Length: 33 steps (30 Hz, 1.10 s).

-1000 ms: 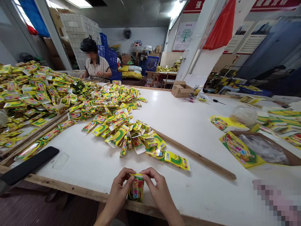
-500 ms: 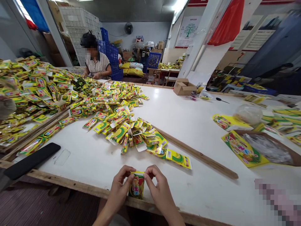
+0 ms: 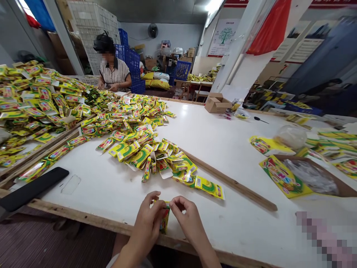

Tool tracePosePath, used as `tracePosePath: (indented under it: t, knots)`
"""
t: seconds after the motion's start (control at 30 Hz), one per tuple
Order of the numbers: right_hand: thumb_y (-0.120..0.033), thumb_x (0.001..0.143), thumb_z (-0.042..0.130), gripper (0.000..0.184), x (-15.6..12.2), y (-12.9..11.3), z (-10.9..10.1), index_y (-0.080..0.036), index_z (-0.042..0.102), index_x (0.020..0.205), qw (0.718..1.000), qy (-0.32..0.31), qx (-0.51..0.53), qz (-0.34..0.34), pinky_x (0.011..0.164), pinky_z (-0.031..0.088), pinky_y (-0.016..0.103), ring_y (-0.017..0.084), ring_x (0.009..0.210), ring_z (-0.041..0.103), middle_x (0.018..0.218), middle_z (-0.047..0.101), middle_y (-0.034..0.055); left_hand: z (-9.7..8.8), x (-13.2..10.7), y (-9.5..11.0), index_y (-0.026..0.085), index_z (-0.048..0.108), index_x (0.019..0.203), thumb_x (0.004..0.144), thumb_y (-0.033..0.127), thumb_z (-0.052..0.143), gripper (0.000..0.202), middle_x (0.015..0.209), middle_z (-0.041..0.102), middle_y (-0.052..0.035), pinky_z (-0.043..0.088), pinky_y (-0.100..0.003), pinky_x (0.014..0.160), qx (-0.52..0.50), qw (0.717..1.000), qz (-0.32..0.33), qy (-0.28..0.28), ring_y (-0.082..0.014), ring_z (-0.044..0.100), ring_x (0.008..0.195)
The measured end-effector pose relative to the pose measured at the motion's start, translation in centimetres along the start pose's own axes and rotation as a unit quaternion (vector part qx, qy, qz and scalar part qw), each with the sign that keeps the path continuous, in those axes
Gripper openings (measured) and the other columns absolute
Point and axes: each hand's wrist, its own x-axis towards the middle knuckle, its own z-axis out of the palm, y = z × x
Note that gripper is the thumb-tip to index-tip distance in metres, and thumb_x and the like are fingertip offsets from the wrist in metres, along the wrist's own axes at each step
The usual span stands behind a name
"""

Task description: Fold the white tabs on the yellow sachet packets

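A small yellow and green printed carton (image 3: 165, 222) stands upright at the table's front edge, partly hidden behind my fingers. My left hand (image 3: 150, 217) is closed on its left side, with thumb and fingers across the upper part. At the top right corner, my right hand (image 3: 186, 215) has thumb and forefinger pinched together, touching the carton or just beside it; the fingertips hide what lies between them. Ahead of my hands lies a loose heap of similar cartons (image 3: 142, 153), several with white end flaps standing out.
A wooden strip (image 3: 228, 182) runs across the white table (image 3: 111, 203). At left are a black phone-like slab (image 3: 33, 188) and a large carton pile (image 3: 41, 96). An open display box (image 3: 287, 178) with clear bags stands right. A co-worker (image 3: 114, 72) sits at the far side.
My left thumb and fingers have shifted across the carton's upper front, covering more of it. My right hand stays pinched at the top right corner. The view has shifted slightly.
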Motion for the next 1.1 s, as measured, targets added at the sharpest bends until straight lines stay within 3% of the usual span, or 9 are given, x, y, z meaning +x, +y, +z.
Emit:
tracePosePath:
  t: [0.2, 0.47, 0.57, 0.67, 0.73, 0.87, 1.1]
  knots:
    - [-0.039, 0.080, 0.059, 0.025, 0.0, 0.1, -0.4, -0.017, 0.061, 0.067, 1.000, -0.002, 0.009, -0.006, 0.060, 0.042, 0.025, 0.016, 0.062, 0.051, 0.063, 0.059, 0.0008, 0.8, 0.4, 1.4, 0.022, 0.058, 0.093, 0.087, 0.012, 0.047, 0.016, 0.116, 0.058, -0.0126, 0.047, -0.045, 0.091, 0.051, 0.999, 0.007, -0.002, -0.0290, 0.055, 0.110]
    - [-0.032, 0.084, 0.058, 0.016, -0.5, 0.4, -0.1, -0.019, 0.059, 0.076, 0.999, 0.010, 0.020, -0.026, 0.059, 0.042, 0.024, 0.015, 0.062, 0.052, 0.068, 0.058, -0.0010, 1.1, 0.7, 1.3, 0.021, 0.055, 0.091, 0.087, 0.011, 0.043, 0.016, 0.106, 0.060, -0.0113, 0.049, -0.041, 0.085, -0.018, 1.000, 0.003, -0.009, -0.0265, 0.057, 0.102]
    - [-0.031, 0.088, 0.056, 0.012, -0.8, 0.6, 0.0, -0.020, 0.062, 0.088, 0.997, 0.006, 0.028, -0.065, 0.067, 0.045, 0.025, 0.016, 0.070, 0.056, 0.080, 0.062, 0.0013, 1.1, 0.7, 1.4, 0.022, 0.056, 0.087, 0.087, 0.012, 0.045, 0.015, 0.098, 0.062, -0.0089, 0.049, -0.038, 0.082, -0.048, 0.999, -0.010, -0.012, -0.0251, 0.059, 0.096]
    - [-0.027, 0.088, 0.056, 0.012, -1.1, 1.0, 0.1, -0.020, 0.066, 0.089, 0.994, 0.002, 0.033, -0.100, 0.072, 0.046, 0.025, 0.017, 0.076, 0.058, 0.086, 0.064, 0.0028, 0.9, 0.6, 1.2, 0.022, 0.058, 0.097, 0.087, 0.015, 0.049, 0.015, 0.096, 0.064, -0.0072, 0.050, -0.035, 0.080, -0.088, 0.995, -0.048, -0.007, -0.0234, 0.061, 0.091]
    - [-0.026, 0.087, 0.057, 0.011, -1.2, 1.4, 0.3, -0.020, 0.066, 0.090, 0.994, 0.010, 0.045, -0.099, 0.072, 0.048, 0.026, 0.017, 0.078, 0.060, 0.086, 0.065, 0.0035, 0.6, 0.5, 0.8, 0.022, 0.061, 0.100, 0.086, 0.018, 0.053, 0.017, 0.099, 0.064, -0.0072, 0.050, -0.035, 0.083, -0.107, 0.992, -0.062, 0.000, -0.0236, 0.062, 0.094]
    - [-0.028, 0.088, 0.056, 0.014, -1.6, 1.7, 0.5, -0.020, 0.067, 0.085, 0.993, 0.010, 0.064, -0.097, 0.074, 0.050, 0.027, 0.019, 0.084, 0.063, 0.088, 0.067, 0.0054, 0.0, 0.6, -0.2, 0.023, 0.071, 0.088, 0.084, 0.022, 0.059, 0.012, 0.096, 0.064, -0.0070, 0.049, -0.035, 0.084, -0.131, 0.990, -0.053, 0.008, -0.0247, 0.061, 0.097]
    - [-0.029, 0.088, 0.057, 0.012, -2.0, 1.8, 2.5, -0.020, 0.064, 0.093, 0.991, 0.017, 0.105, -0.082, 0.079, 0.051, 0.029, 0.020, 0.087, 0.064, 0.092, 0.068, 0.0053, 0.0, 0.1, -0.4, 0.021, 0.069, 0.092, 0.085, 0.027, 0.060, 0.013, 0.091, 0.068, -0.0051, 0.050, -0.031, 0.079, -0.208, 0.972, -0.103, -0.020, -0.0222, 0.064, 0.089]
